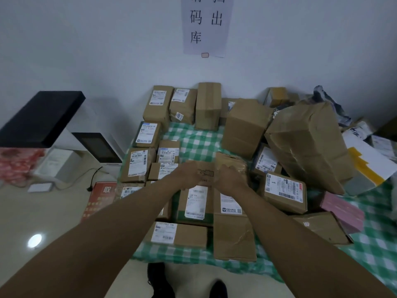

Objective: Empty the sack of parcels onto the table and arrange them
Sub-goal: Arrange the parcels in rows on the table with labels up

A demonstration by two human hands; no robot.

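Overhead, wall sign [206,24] with "码 出 库"; hands [211,177] on printed parcel [205,174].

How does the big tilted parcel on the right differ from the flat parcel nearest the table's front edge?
The big tilted parcel leans on its neighbours, while the flat front parcel lies level on the checked cloth. The tilted one is far larger and bulkier. Its visible faces show no shipping label; the flat one has a white label facing up. Both are wrapped in brown.
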